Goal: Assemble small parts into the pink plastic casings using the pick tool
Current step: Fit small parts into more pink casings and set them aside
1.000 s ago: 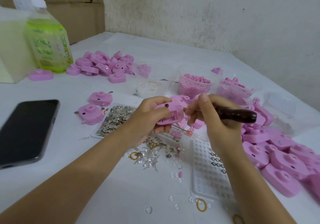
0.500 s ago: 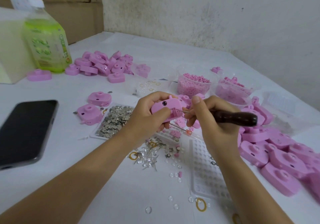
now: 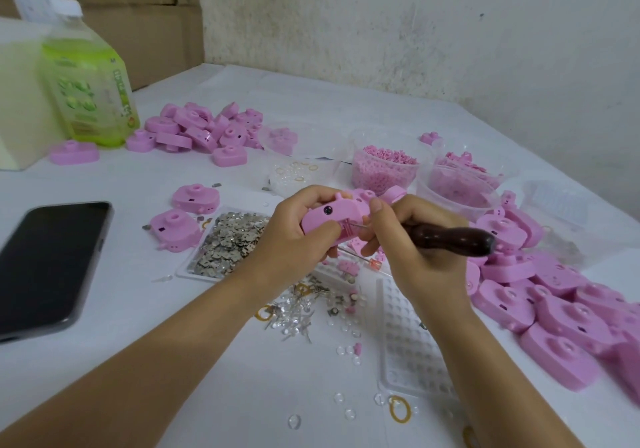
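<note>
Though under casings [image 3: 568, 312], white table [image 3: 145, 285], stained wall [image 3: 450, 25]

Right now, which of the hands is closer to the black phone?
The left. The left hand, gripping a pink casing, sits right of the phone; the right hand, holding the pick tool, is farther right beyond it.
</note>
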